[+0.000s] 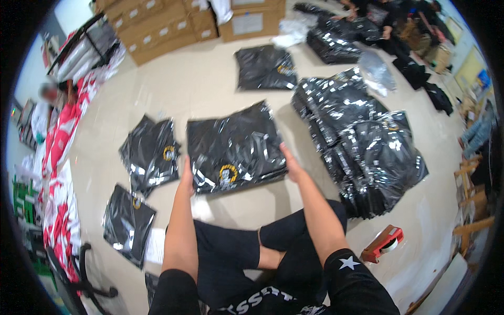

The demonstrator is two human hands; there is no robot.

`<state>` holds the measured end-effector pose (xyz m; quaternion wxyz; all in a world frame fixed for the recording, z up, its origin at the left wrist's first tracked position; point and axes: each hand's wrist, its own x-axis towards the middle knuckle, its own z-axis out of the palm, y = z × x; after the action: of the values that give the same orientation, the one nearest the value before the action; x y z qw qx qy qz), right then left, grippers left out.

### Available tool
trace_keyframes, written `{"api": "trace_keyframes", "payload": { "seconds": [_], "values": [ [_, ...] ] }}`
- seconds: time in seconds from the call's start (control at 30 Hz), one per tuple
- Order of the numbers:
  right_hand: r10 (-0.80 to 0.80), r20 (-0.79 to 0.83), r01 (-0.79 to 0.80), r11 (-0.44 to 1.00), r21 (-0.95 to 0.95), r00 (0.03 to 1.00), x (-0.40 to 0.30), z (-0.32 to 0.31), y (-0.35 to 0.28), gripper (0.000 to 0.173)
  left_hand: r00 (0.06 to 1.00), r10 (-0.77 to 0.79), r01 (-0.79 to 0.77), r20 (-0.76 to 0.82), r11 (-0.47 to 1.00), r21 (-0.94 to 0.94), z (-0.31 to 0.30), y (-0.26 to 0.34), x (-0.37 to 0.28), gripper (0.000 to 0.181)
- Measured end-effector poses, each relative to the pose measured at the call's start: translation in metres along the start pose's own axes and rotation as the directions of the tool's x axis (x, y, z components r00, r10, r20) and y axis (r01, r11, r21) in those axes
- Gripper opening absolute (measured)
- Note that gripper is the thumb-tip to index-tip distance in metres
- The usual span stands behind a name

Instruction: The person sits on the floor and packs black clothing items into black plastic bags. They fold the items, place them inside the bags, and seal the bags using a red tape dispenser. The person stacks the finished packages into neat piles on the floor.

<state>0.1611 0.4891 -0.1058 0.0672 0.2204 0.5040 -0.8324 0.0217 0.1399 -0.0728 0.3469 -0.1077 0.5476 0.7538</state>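
Between my left hand [188,176] and my right hand [291,162] is a stack of black folded garments in clear plastic bags [236,145], gripped by its two short sides. The top one bears a yellow and white print near its lower edge. Left of my left hand lie more bagged black garments [151,151], and below them another bagged garment [130,224]. A large heap of bagged black garments [354,138] spreads to the right of my right hand. Beyond the held stack, a bagged garment [265,67] lies on the floor.
A red tape dispenser [384,244] sits on the floor right of my legs. Cardboard boxes [165,31] stand at the back. Red and white fabric [63,138] runs along the left, near a black chair base [90,287]. Other people are at the upper right and far left.
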Motion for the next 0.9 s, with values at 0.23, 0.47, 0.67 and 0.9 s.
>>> {"api": "trace_keyframes", "payload": {
  "seconds": [0.23,0.47,0.67,0.9],
  "values": [
    [0.070,-0.070,-0.072,0.997,-0.035,0.995,-0.039,-0.019,-0.018,0.092,0.997,-0.075,0.075,0.032,0.997,0.027,0.020,-0.032,-0.023,0.087],
    [-0.290,-0.311,0.225,0.947,-0.228,0.905,-0.105,-0.002,-0.042,0.068,0.924,0.309,-0.292,-0.225,0.950,0.107,0.021,-0.045,-0.030,0.066],
    [-0.657,-0.404,0.650,0.739,-0.178,0.636,-0.315,-0.015,-0.018,0.024,0.535,0.844,-0.706,0.018,0.436,0.557,0.151,-0.070,-0.120,0.021],
    [-0.541,-0.841,0.215,0.817,-0.534,-0.032,-0.473,-0.186,0.115,0.023,0.716,0.069,-0.333,0.694,0.909,0.253,0.376,-0.212,-0.245,0.024]
  ]
}}
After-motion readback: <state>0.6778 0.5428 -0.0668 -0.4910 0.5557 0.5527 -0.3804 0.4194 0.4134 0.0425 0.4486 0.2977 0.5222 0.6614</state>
